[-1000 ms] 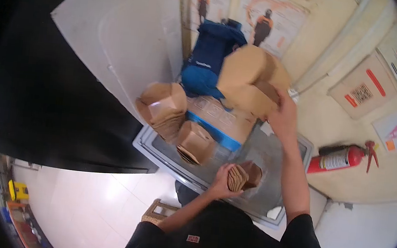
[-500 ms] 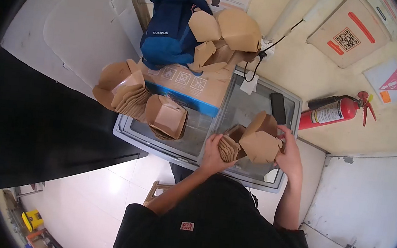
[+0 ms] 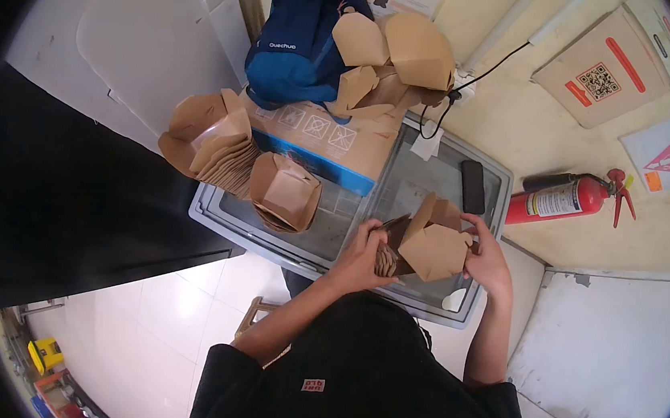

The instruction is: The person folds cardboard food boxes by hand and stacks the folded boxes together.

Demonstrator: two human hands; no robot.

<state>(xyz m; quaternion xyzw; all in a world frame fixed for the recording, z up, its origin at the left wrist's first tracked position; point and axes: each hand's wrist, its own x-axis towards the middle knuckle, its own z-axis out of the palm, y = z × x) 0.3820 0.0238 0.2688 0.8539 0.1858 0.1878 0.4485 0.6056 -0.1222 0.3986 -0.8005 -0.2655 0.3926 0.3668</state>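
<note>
My left hand (image 3: pixel 359 260) grips a small stack of nested brown cardboard boxes (image 3: pixel 386 260), its fingers wrapped round the side. Just to the right, my right hand (image 3: pixel 488 260) pinches the flap edge of an open cardboard box (image 3: pixel 434 251), which lies against the mouth of that stack. Both are over the grey freezer lid (image 3: pixel 328 249). Left of my hands stand a stack of smaller open boxes (image 3: pixel 285 192) and a leaning stack of nested boxes (image 3: pixel 217 137). More open boxes (image 3: pixel 415 51) are piled on a large carton (image 3: pixel 341 141).
A blue backpack (image 3: pixel 298 44) rests behind the carton. On the freezer lid lie a black phone (image 3: pixel 473 186) and a white paper scrap (image 3: pixel 427 144). A red fire extinguisher (image 3: pixel 570 201) is at the right wall. A black cable (image 3: pixel 485 77) hangs near a socket. A stool (image 3: pixel 253 314) is below.
My right hand has come down from the upper pile with an open box and brought it beside the stack in my left hand. The view has shifted too.
</note>
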